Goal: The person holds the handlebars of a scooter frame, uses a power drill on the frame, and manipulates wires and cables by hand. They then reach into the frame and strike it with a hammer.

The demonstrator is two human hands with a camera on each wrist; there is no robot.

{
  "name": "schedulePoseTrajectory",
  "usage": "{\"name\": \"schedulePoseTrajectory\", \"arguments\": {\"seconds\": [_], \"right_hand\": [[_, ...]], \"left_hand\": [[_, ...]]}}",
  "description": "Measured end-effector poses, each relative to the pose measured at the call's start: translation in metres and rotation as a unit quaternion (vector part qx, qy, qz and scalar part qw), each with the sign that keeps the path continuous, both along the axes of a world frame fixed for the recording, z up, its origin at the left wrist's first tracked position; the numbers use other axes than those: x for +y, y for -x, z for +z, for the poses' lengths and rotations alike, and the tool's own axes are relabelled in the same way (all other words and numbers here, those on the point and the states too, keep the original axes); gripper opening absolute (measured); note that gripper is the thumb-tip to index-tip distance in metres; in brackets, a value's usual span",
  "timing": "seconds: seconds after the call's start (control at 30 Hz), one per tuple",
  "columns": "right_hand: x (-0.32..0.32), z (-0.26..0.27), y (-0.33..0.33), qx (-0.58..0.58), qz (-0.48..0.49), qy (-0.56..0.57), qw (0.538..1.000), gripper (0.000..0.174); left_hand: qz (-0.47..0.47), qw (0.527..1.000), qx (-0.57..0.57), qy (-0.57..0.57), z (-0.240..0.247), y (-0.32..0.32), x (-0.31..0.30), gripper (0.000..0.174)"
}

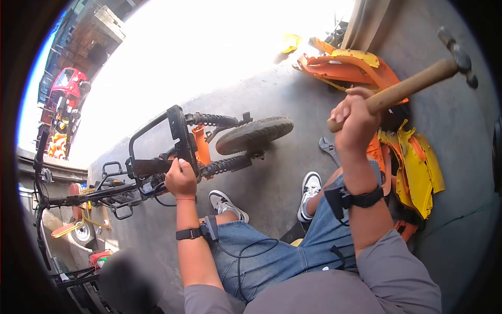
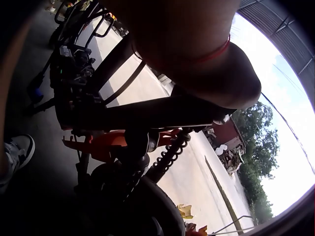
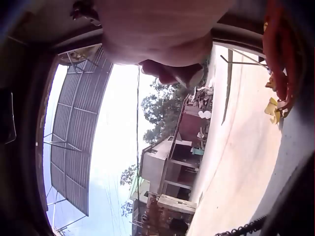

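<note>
In the head view, my right hand (image 1: 356, 120) grips the wooden handle of a ball-peen hammer (image 1: 413, 86), raised high on the right with its metal head pointing away up and to the right. My left hand (image 1: 181, 179) is curled at the black metal frame (image 1: 180, 137) of a stripped motorbike, by a dark flat bar (image 1: 151, 167). The left wrist view shows that hand (image 2: 226, 78) from behind, its fingers hidden, over a dark bar (image 2: 147, 112). Below the frame sit coil-spring shocks (image 1: 214, 119) and a knobbly wheel (image 1: 254, 135). The hammer's head is well apart from the frame.
An adjustable wrench (image 1: 329, 149) lies on the concrete floor between my right shoe (image 1: 310, 192) and the plastic panels. Orange body panels (image 1: 345, 70) lie at the upper right, yellow ones (image 1: 415, 165) beside my right leg. A red vehicle (image 1: 68, 83) stands outside.
</note>
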State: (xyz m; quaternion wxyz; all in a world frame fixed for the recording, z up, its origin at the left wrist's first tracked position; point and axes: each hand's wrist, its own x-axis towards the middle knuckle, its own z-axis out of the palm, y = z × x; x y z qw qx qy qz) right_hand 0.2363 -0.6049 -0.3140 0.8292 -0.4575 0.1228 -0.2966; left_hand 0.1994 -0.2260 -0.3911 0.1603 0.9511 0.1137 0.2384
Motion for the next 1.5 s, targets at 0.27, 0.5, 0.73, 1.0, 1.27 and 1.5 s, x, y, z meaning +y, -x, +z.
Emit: {"name": "schedulePoseTrajectory", "arguments": {"seconds": [0.27,0.5,0.73,1.0,1.27,1.5], "right_hand": [[0.046,-0.136,0.046,0.300,0.190,0.235,0.905,0.012],[0.045,-0.035,0.012,0.022,0.092,0.031,0.995,0.008],[0.072,-0.190,0.052,0.292,0.218,0.380,0.850,0.010],[0.056,-0.010,0.005,-0.009,0.085,0.123,0.989,0.008],[0.066,-0.168,0.037,0.254,0.175,0.321,0.895,0.010],[0.055,0.020,0.003,-0.083,0.110,0.092,0.986,0.007]], "left_hand": [[-0.008,0.999,-0.044,-0.010,0.001,-0.001,-0.005,0.033],[0.003,0.999,-0.047,-0.014,0.004,-0.001,-0.009,0.034],[-0.006,0.999,-0.045,-0.021,0.005,-0.005,-0.006,0.033],[0.008,0.999,-0.031,-0.010,0.005,0.000,-0.008,0.032],[-0.004,0.999,-0.037,-0.018,0.000,-0.004,-0.002,0.031],[-0.004,0.998,-0.049,-0.025,0.001,-0.002,-0.004,0.030]]}}
